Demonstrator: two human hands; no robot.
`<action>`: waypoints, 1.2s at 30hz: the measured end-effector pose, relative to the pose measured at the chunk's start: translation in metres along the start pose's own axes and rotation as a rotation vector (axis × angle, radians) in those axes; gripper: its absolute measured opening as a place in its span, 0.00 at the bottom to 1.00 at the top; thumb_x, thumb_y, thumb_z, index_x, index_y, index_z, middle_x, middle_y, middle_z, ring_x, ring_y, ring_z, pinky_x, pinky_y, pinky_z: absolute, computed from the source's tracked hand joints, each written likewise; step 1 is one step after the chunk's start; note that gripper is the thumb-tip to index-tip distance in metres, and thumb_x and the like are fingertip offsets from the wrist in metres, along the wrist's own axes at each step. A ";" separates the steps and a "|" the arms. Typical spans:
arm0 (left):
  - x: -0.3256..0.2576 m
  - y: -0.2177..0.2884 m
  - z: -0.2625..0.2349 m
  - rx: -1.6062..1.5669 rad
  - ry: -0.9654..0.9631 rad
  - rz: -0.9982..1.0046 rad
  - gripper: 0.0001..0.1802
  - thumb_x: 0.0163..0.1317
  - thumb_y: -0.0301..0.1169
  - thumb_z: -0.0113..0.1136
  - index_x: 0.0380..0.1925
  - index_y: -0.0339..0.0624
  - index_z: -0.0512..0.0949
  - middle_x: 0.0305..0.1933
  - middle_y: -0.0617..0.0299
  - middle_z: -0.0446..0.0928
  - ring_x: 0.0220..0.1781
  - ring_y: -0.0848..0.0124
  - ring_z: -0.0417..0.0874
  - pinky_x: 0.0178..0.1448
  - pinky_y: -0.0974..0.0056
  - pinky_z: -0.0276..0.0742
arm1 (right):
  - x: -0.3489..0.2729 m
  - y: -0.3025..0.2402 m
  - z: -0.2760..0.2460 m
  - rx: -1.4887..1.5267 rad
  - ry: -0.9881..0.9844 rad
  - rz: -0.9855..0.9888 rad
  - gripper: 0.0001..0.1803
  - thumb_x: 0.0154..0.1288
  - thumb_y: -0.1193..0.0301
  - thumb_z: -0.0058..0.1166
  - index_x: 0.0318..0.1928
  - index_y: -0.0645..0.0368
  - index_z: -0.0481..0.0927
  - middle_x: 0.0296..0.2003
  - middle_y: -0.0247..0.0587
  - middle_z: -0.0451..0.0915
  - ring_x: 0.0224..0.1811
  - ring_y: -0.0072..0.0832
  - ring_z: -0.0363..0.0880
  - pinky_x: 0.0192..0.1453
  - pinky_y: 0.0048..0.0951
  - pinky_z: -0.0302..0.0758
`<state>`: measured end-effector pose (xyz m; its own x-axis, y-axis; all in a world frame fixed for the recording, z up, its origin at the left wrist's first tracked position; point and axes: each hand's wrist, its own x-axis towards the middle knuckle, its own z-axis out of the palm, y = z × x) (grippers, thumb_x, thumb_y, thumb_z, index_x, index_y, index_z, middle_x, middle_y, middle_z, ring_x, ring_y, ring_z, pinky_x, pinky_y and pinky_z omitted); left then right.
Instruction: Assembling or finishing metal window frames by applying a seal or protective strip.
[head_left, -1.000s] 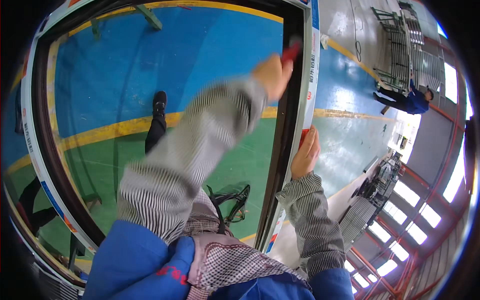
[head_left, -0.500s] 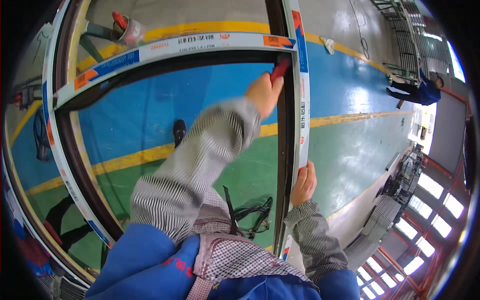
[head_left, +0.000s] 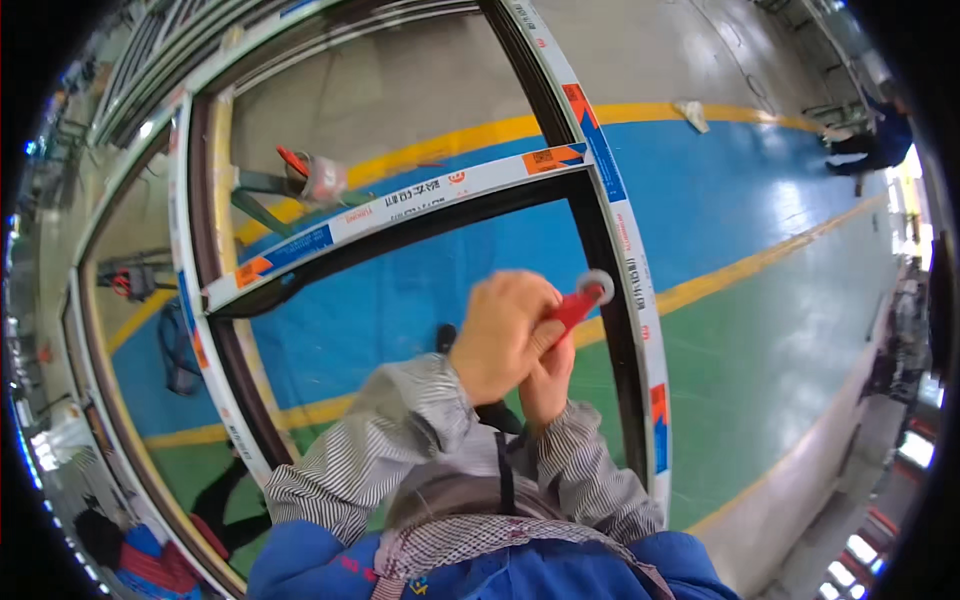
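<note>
A hand roller with a red handle (head_left: 574, 311) and a small pale wheel (head_left: 597, 287) at its tip is held between my hands. My left hand (head_left: 503, 338) is closed around the handle, palm down. Just below, my right hand (head_left: 549, 385) presses its closed fingers against the handle from underneath; part of them is hidden by the left hand. The wheel sits over the inner edge of the frame's right-hand bar (head_left: 636, 285), and I cannot tell whether it touches. That bar and the crossbar (head_left: 400, 205) carry printed protective film and dark inner channels.
The frame's left bar (head_left: 190, 270) runs beside a further frame. Beyond the crossbar stands a bucket (head_left: 325, 180) with a red-handled thing in it. A person (head_left: 885, 135) is at the far right; another person's clothing (head_left: 155, 560) shows at lower left. Black cable (head_left: 180, 345) lies on the floor.
My left hand has brought the roller back from the frame's corner toward me. My right hand has left the right bar and joined it. The view has shifted, so the frame appears farther right.
</note>
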<state>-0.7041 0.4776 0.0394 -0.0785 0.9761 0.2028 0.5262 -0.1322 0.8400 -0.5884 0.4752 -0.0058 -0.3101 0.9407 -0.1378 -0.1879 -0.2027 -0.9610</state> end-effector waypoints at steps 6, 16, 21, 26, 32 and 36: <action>0.048 -0.056 -0.078 0.838 0.235 0.088 0.28 0.53 0.42 0.64 0.52 0.42 0.69 0.47 0.55 0.75 0.52 0.53 0.73 0.55 0.51 0.66 | 0.079 0.019 0.037 0.169 0.161 0.210 0.18 0.64 0.68 0.56 0.51 0.62 0.71 0.29 0.37 0.79 0.19 0.16 0.71 0.20 0.18 0.67; 0.053 -0.073 -0.071 0.842 0.016 -0.119 0.26 0.58 0.40 0.61 0.54 0.43 0.69 0.48 0.54 0.77 0.48 0.57 0.79 0.49 0.55 0.74 | 0.126 0.034 0.062 0.438 0.334 -0.012 0.11 0.59 0.71 0.62 0.37 0.61 0.73 0.25 0.33 0.76 0.20 0.19 0.73 0.24 0.20 0.69; 0.050 -0.071 -0.071 0.827 0.051 -0.076 0.24 0.58 0.38 0.61 0.52 0.41 0.70 0.48 0.52 0.78 0.49 0.55 0.79 0.50 0.55 0.74 | 0.124 0.032 0.058 0.418 0.308 0.018 0.11 0.58 0.72 0.62 0.35 0.63 0.73 0.24 0.34 0.76 0.21 0.20 0.75 0.25 0.21 0.70; 0.055 -0.066 -0.065 0.936 0.013 -0.030 0.32 0.53 0.40 0.65 0.55 0.39 0.66 0.48 0.52 0.74 0.49 0.54 0.77 0.49 0.55 0.73 | 0.128 0.033 0.059 0.465 0.354 0.002 0.11 0.58 0.73 0.61 0.36 0.63 0.73 0.25 0.35 0.78 0.21 0.19 0.74 0.24 0.20 0.70; 0.067 -0.063 -0.054 1.158 0.094 0.115 0.36 0.43 0.35 0.69 0.54 0.41 0.65 0.45 0.54 0.71 0.46 0.55 0.74 0.47 0.54 0.72 | 0.124 0.016 0.050 0.390 0.177 -0.062 0.12 0.58 0.70 0.62 0.37 0.63 0.74 0.25 0.35 0.80 0.18 0.16 0.70 0.21 0.19 0.67; 0.062 -0.087 -0.045 1.110 0.148 0.077 0.33 0.44 0.37 0.70 0.51 0.44 0.69 0.45 0.57 0.73 0.44 0.55 0.75 0.45 0.54 0.73 | 0.094 0.032 0.063 0.446 0.288 -0.021 0.13 0.68 0.65 0.51 0.42 0.63 0.71 0.31 0.36 0.78 0.18 0.17 0.71 0.21 0.18 0.67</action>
<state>-0.7929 0.5413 0.0017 -0.0740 0.9319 0.3550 0.9912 0.1079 -0.0765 -0.6822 0.5399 -0.0345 -0.0455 0.9698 -0.2395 -0.5888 -0.2197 -0.7778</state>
